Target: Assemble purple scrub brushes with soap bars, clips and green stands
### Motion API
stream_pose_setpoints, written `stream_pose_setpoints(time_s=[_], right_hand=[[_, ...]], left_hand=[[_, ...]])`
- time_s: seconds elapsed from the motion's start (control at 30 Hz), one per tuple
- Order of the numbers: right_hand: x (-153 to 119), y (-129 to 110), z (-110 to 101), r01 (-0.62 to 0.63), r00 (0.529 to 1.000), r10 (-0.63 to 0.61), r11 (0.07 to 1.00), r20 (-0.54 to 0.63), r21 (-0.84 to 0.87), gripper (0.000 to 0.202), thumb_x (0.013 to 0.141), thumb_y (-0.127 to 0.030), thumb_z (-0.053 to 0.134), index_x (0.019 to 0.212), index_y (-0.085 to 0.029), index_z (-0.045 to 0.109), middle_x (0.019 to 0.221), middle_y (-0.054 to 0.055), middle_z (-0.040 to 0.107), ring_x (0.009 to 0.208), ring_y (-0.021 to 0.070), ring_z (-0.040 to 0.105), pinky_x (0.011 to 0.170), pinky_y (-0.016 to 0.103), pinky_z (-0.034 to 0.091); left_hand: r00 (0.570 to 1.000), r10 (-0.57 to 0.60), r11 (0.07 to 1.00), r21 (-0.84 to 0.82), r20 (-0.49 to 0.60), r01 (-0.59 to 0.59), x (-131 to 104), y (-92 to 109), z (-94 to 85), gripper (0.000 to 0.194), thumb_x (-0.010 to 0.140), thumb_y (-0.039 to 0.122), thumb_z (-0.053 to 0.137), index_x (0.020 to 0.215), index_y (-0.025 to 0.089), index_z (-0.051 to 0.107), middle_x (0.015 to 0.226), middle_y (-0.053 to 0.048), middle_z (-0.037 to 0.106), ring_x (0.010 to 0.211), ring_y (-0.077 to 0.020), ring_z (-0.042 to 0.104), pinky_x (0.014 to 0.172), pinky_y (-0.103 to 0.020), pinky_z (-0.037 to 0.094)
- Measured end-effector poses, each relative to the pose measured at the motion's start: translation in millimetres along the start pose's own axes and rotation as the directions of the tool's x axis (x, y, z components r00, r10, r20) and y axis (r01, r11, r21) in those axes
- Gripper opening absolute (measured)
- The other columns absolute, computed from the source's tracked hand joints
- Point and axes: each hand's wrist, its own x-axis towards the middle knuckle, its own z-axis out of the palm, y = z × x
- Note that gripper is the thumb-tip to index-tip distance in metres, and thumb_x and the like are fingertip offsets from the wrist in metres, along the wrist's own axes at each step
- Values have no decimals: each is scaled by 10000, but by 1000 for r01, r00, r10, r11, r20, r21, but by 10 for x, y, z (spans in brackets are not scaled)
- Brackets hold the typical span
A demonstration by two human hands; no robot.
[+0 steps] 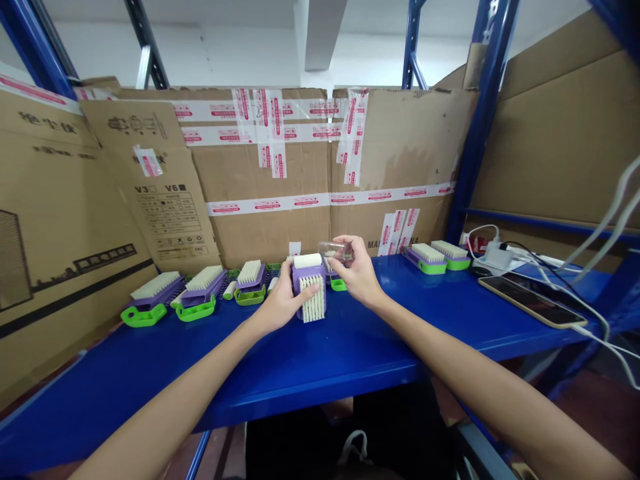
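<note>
My left hand [290,299] is closed around a purple brush [301,275], its cream bristles facing me and a white roller across its top end. Between the thumb and fingers of my right hand [356,267] is a clear plastic cover [334,251], just right of the roller and apart from it as far as I can see. Partly hidden behind my hands, another purple and green brush [339,285] lies on the blue shelf [350,347].
Several purple brushes with green handles [195,310] line the back left. Two more brushes [426,257] lie at the back right, near a white charger [497,255], cables and a phone [530,300]. Taped cardboard [280,240] walls the back and sides.
</note>
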Motion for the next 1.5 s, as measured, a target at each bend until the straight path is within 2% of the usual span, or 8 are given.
stream_pose_setpoints(time_s=[0.23,0.37,0.43,0.57,0.7,0.97,1.23,1.5], right_hand=[[8,-19,4,-19,998,18,1000,-60,-21,322,946,-407,759,1209,-253,656,1058,43,615,950,211,648,927,422,601],[42,21,17,-141,979,169,967,-118,214,387,978,-592,701,1151,-249,657,1019,41,655,893,197,673,858,407,636],[54,49,18,-199,970,230,932,-71,304,443,976,-681,661,1084,-251,653,948,25,656,821,178,671,781,374,644],[33,85,35,-282,959,273,907,74,312,509,970,-759,605,1071,-261,596,820,-9,665,664,149,637,644,323,603],[-29,68,63,-259,961,225,939,164,229,493,997,-732,580,1155,-266,535,819,-18,665,619,145,598,591,305,551],[-95,-47,3,-151,976,169,980,139,-131,348,1083,-587,490,1205,-263,450,968,35,675,764,203,645,718,366,533],[-72,-92,-7,-80,977,111,982,181,-170,328,1112,-533,431,1287,-257,468,1140,99,705,976,260,698,870,441,565],[-128,-64,30,-25,971,73,977,226,-210,429,1111,-486,469,1456,-254,363,1360,164,650,1198,309,691,1039,521,550]], left_hand=[[1000,-19,1000,-17,11,19,-5,11,-9,719,966,586,725,1476,221,372,1449,-163,614,1360,-338,623,1196,-554,475],[999,-38,998,-39,23,39,-9,24,-14,722,966,576,728,1480,227,360,1426,-162,635,1337,-338,644,1177,-559,494],[999,-39,998,-44,34,40,-11,32,-14,708,970,578,722,1472,228,368,1416,-162,642,1326,-337,651,1168,-555,505],[998,0,998,-63,59,4,-7,52,-9,663,983,577,703,1443,223,383,1418,-160,642,1328,-321,649,1170,-523,509],[997,9,998,-61,73,-4,-5,46,-13,658,988,591,693,1434,218,384,1415,-161,640,1322,-320,650,1163,-514,513],[996,-23,998,-56,83,27,-10,-24,-26,641,1025,619,633,1468,232,379,1445,-149,629,1318,-304,652,1157,-474,517],[998,19,998,-62,65,-15,-13,22,-36,589,1094,656,439,1500,230,446,1516,-150,621,1458,-315,561,1257,-501,422],[997,-1,999,-45,-78,-2,34,21,-21,601,1099,660,385,1443,215,597,1524,-149,644,1592,-318,425,1359,-575,227]])
